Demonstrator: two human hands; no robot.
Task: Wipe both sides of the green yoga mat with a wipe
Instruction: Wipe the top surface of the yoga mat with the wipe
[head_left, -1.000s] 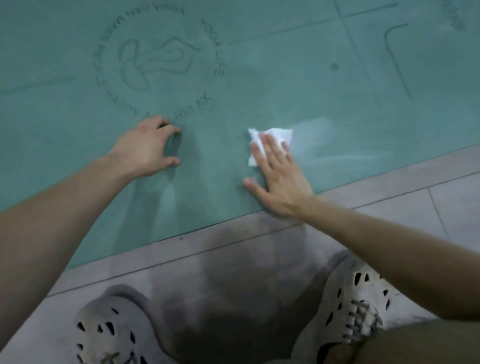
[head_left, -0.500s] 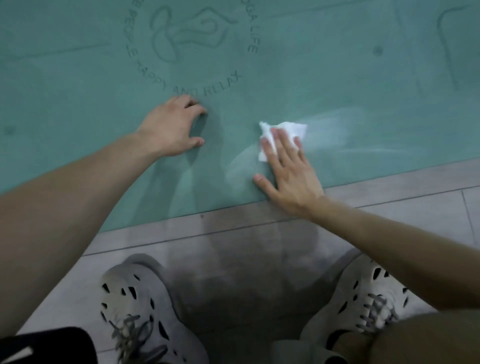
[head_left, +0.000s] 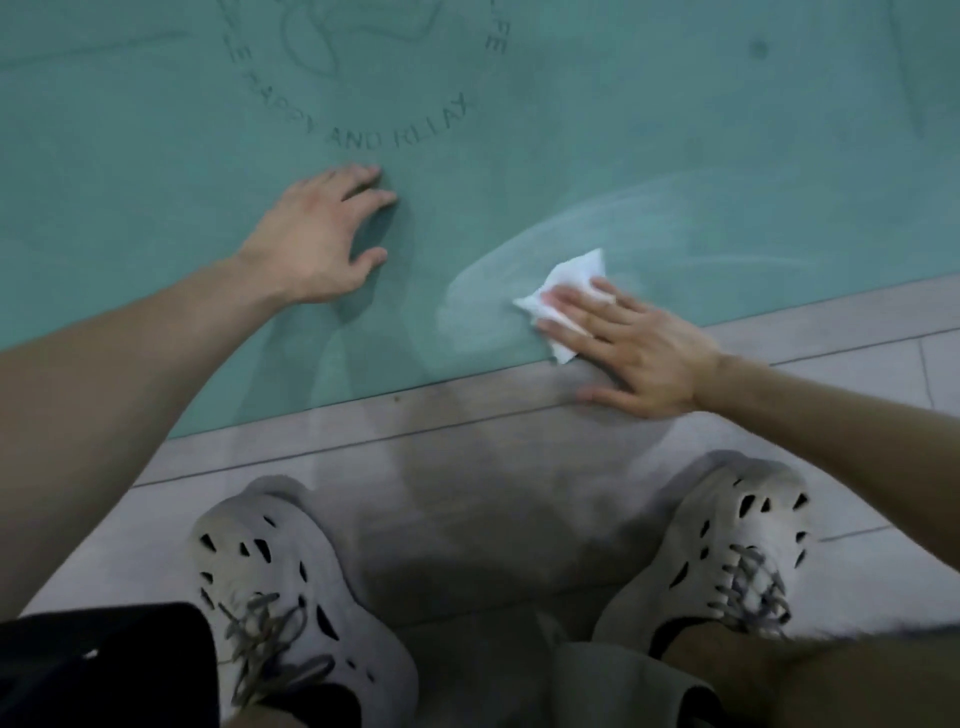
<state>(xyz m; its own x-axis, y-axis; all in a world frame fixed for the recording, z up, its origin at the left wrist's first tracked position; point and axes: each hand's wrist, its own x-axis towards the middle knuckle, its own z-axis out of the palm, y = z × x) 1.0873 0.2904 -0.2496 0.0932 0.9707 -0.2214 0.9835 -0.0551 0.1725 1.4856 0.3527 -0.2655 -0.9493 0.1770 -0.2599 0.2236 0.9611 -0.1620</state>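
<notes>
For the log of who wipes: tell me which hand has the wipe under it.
The right hand, pressing flat on the white wipe at the near edge of the green yoga mat; the left hand touches bare mat.

Right hand (head_left: 639, 345) presses wipe (head_left: 566, 291) flat on green mat (head_left: 156, 182); left hand (head_left: 317, 239) braces nearby

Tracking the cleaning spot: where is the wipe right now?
In the head view the wipe lies right of centre on the green yoga mat by its near edge, under the right hand.
</notes>
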